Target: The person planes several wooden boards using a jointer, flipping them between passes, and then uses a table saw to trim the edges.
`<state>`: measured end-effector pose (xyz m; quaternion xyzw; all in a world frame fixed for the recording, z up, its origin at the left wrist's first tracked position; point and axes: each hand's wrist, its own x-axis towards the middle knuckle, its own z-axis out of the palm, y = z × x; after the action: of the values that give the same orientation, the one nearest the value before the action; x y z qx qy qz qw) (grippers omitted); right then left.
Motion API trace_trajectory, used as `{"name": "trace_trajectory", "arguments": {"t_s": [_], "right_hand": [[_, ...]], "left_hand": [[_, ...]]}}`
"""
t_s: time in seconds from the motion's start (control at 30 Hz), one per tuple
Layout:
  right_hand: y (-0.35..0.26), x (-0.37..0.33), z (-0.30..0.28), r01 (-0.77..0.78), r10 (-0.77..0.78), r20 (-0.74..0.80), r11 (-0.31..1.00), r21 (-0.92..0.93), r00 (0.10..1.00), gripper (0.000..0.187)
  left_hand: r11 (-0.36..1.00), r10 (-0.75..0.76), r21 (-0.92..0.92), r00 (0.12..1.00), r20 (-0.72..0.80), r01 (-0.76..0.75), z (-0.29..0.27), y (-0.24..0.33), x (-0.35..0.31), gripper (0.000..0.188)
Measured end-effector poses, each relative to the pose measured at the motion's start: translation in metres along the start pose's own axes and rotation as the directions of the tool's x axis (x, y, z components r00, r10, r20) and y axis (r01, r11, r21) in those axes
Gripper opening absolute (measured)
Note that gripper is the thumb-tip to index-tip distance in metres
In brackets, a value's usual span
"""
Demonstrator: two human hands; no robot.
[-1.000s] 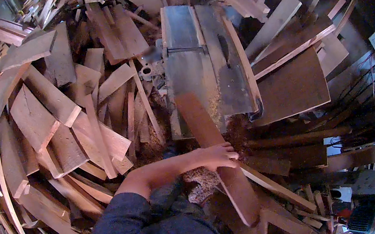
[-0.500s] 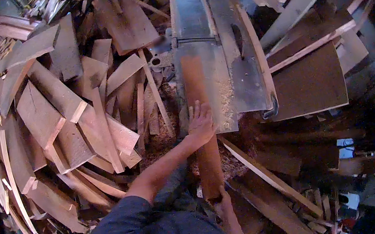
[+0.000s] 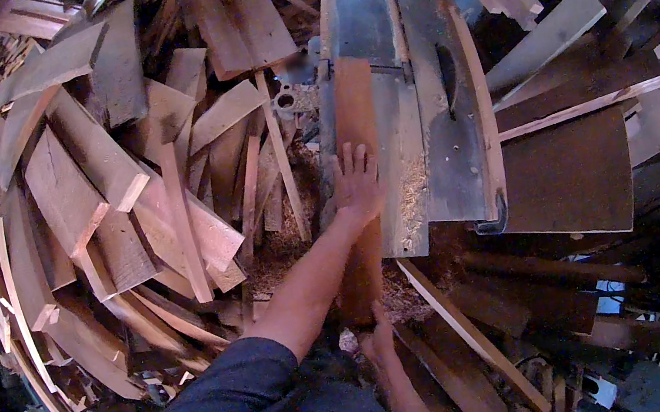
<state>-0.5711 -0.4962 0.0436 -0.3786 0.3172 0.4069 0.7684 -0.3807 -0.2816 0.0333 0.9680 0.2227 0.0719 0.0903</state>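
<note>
A long reddish-brown wooden board (image 3: pixel 352 105) lies lengthwise on the metal bed of a planing machine (image 3: pixel 400 149). Its far end reaches the cross gap in the bed, while its near end sticks out past the bed toward me. My left hand (image 3: pixel 356 179) rests palm down on the board's top, fingers stretched forward and slightly apart. At the near end, my right hand (image 3: pixel 379 343) grips the board, with a finger or thumb up along its edge; the remaining fingers are partly hidden. Pale wood shavings (image 3: pixel 412 196) lie on the bed right of the board.
Stacked planks (image 3: pixel 85 196) crowd the left side, close to the machine. A wooden strip (image 3: pixel 482 104) edges the machine's right side, with a wide brown panel (image 3: pixel 567 173) beyond. Long timber pieces (image 3: pixel 472 335) lie at the lower right. Sawdust (image 3: pixel 304 210) covers the ground beside the bed.
The board has slid forward along the bed, its far end now at the cross gap. Both hands have moved forward with it. My view has shifted slightly.
</note>
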Motion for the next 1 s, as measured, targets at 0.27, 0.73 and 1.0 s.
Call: {"name": "trace_trajectory", "arguments": {"t_s": [0.27, 0.73, 1.0], "right_hand": [[-0.008, 0.028, 0.013, 0.058, -0.102, -0.115, 0.940, -0.336, 0.988, 0.064], [-0.045, 0.008, 0.087, 0.124, -0.427, 0.381, -0.517, -0.847, 0.821, 0.110], [-0.055, 0.035, 0.108, 0.079, -0.469, 0.493, -0.661, -0.747, 0.733, 0.102]], "left_hand": [[1.000, -0.008, 0.009, 0.999, 0.054, 0.007, 0.008, -0.017, 0.042, 0.056], [1.000, 0.022, -0.010, 0.994, -0.109, -0.023, 0.014, -0.021, 0.080, 0.051], [1.000, 0.028, -0.011, 0.997, -0.076, -0.029, 0.018, -0.023, 0.112, 0.054]]}}
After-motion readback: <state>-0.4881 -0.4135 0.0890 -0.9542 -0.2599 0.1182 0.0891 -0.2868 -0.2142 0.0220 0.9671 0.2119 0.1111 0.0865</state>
